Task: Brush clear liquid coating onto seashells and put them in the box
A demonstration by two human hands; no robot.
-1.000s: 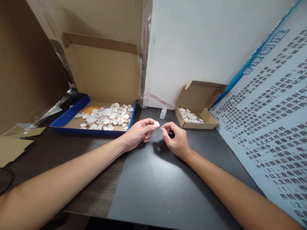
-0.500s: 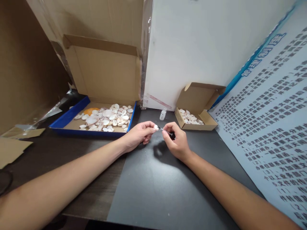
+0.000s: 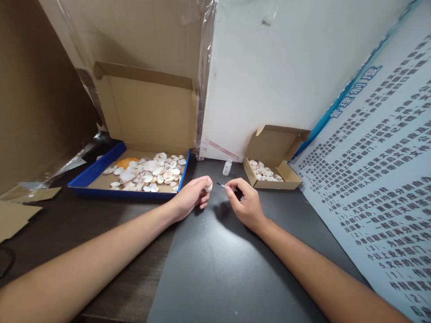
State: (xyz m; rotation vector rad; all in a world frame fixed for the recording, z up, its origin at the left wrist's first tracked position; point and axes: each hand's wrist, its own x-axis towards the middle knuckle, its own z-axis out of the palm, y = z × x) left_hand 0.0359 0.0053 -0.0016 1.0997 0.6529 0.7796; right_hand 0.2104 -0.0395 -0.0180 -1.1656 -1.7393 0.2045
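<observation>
My left hand [image 3: 194, 195] pinches a small whitish seashell [image 3: 208, 188] between thumb and fingers; the fingers cover much of it. Just to the right, my right hand [image 3: 245, 201] is closed on a thin small brush [image 3: 220, 184], its dark tip pointing left at the shell with a gap between them. Something black shows within the right hand's curled fingers, and I cannot tell whether it is part of the brush. Behind both hands a small bottle [image 3: 227, 168] with whitish contents stands upright on the dark tabletop [image 3: 208, 269].
A blue-edged cardboard box [image 3: 97, 190] with its lid raised holds many seashells [image 3: 151, 170] and an orange piece [image 3: 127, 163] at left. At back right, a smaller open cardboard box [image 3: 276, 184] contains more shells [image 3: 264, 171]. Cardboard pieces [image 3: 20, 215] lie far left; a printed sheet [image 3: 380, 179] borders the right.
The brush tip was at the shell and is now apart from it. My left hand has drawn slightly left and turned the shell. The camera view has shifted a little.
</observation>
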